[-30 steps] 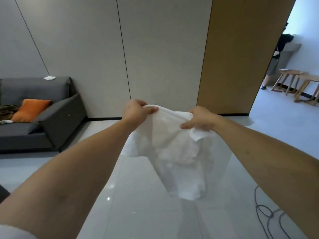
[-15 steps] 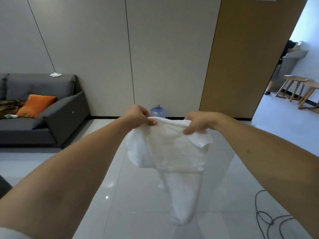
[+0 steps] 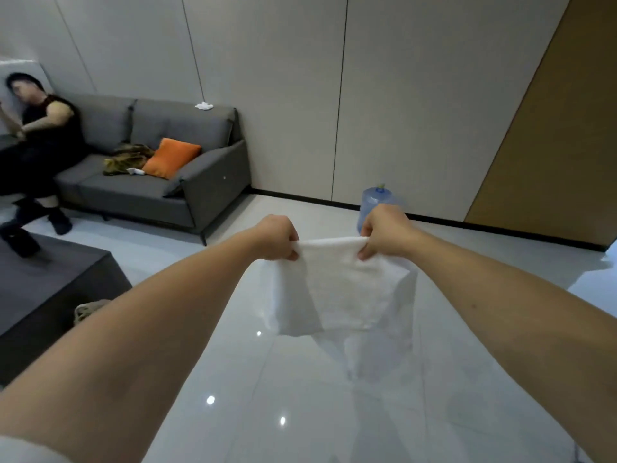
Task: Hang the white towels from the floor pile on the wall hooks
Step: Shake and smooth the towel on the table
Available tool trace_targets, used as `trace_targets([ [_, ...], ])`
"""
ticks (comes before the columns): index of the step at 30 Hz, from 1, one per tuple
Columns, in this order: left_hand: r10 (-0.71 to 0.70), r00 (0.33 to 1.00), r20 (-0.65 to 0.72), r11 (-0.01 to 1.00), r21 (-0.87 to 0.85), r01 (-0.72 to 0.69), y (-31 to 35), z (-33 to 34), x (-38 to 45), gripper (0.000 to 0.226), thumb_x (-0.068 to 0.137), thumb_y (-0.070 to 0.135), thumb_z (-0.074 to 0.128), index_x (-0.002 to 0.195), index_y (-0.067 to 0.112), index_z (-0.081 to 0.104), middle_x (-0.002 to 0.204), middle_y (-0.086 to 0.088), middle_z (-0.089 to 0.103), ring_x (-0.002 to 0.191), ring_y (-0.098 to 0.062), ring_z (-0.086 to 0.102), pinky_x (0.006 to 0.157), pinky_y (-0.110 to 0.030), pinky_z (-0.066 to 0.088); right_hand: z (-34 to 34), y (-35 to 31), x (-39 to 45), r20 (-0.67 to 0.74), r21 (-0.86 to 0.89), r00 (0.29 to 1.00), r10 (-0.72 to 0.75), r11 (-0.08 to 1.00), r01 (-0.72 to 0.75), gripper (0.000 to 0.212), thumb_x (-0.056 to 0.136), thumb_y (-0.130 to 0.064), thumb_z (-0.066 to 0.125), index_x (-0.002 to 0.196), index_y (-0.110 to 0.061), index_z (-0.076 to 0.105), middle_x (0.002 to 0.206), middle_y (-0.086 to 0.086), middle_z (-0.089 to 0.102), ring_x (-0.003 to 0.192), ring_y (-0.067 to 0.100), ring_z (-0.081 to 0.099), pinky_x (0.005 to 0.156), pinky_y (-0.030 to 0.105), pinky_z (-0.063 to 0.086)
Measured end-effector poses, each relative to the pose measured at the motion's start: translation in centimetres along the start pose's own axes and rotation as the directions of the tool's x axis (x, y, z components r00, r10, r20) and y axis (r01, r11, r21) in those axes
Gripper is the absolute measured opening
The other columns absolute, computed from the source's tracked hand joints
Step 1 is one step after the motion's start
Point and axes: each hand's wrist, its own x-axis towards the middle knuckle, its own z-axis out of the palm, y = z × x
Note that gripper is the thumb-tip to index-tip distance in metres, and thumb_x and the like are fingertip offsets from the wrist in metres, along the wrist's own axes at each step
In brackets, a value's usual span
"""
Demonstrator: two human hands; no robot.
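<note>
A white towel [image 3: 337, 289] is gripped along its top edge by the left hand [image 3: 278, 238] and right hand [image 3: 384, 233]; at one o'clock, a blue water jug [image 3: 379, 202], seemingly empty, is half hidden.

Towel [image 3: 337, 289] held up between left hand [image 3: 277, 238] and right hand [image 3: 384, 232]. Sofa [image 3: 160, 168] far left against wall [image 3: 283, 78]; water jug [image 3: 375, 202] behind right hand.

Water jug [image 3: 379, 198] half behind right hand [image 3: 384, 233] (base unseen)
</note>
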Motion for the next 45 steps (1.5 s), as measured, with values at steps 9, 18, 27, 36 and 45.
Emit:
trace_targets([
  [9, -0.233, 0.967, -0.105, 0.956, -0.207, 0.208, -17.9, -3.1, -1.9, 0.047, 0.06, 0.049, 0.089, 0.077, 0.013, 0.065, 0.079, 0.0, 0.06, 0.076, -0.017, 0.056, 0.061, -0.031, 0.046, 4.7, -15.4, 11.5, 0.157, -0.027, 0.956, -0.248, 0.966, 0.255, 0.013, 0.078, -0.018, 0.078, 0.074, -0.02, 0.066, 0.073, -0.001, 0.062, 0.073, 0.017, 0.057, 0.053, 0.024, 0.038],
  [18, -0.53, 0.814, -0.237, 0.808, -0.431, 0.401, -38.7, -5.6, -7.1, 0.018, 0.097, 0.027, 0.058, 0.108, 0.014, 0.066, 0.104, -0.003, 0.059, 0.096, -0.021, 0.055, 0.079, -0.032, 0.045, 12.2, -35.0, 21.5, 0.135, 0.136, 0.9, -0.415, 0.907, 0.398, 0.02, 0.088, -0.008, 0.049, 0.083, -0.021, 0.063, 0.091, 0.004, 0.064, 0.086, 0.023, 0.059, 0.061, 0.028, 0.044],
  [27, -0.744, 0.667, -0.039, 0.568, -0.563, 0.601, -55.4, -6.7, -12.8, 0.076, 0.063, 0.065, 0.08, 0.115, 0.023, 0.045, 0.107, 0.006, 0.054, 0.097, -0.017, 0.056, 0.088, -0.039, 0.051, 19.8, -55.0, 29.6, 0.344, -0.121, 0.649, -0.679, 0.653, 0.748, 0.074, 0.063, -0.054, 0.083, 0.114, -0.027, 0.037, 0.096, -0.003, 0.057, 0.086, 0.022, 0.057, 0.072, 0.039, 0.05],
  [36, -0.88, 0.413, -0.235, 0.475, -0.435, 0.765, -72.9, -8.0, -14.3, 0.026, 0.08, 0.024, 0.076, 0.093, 0.026, 0.053, 0.103, 0.001, 0.051, 0.091, -0.026, 0.057, 0.077, -0.033, 0.045, 25.7, -73.5, 42.4, 0.237, 0.35, 0.476, -0.847, 0.531, 0.772, 0.029, 0.067, -0.017, 0.086, 0.082, -0.023, 0.062, 0.091, 0.001, 0.065, 0.086, 0.023, 0.061, 0.063, 0.029, 0.047],
  [45, -0.966, 0.153, -0.208, 0.256, -0.699, 0.668, -87.6, -10.6, -15.4, 0.013, 0.078, 0.04, 0.078, 0.086, 0.029, 0.077, 0.091, 0.004, 0.07, 0.094, -0.016, 0.062, 0.083, -0.031, 0.051, 33.0, -89.8, 50.8, 0.41, 0.211, 0.366, -0.835, 0.478, 0.853, 0.049, 0.094, -0.037, 0.063, 0.058, -0.011, 0.043, 0.06, 0.006, 0.04, 0.061, 0.024, 0.041, 0.056, 0.034, 0.03],
])
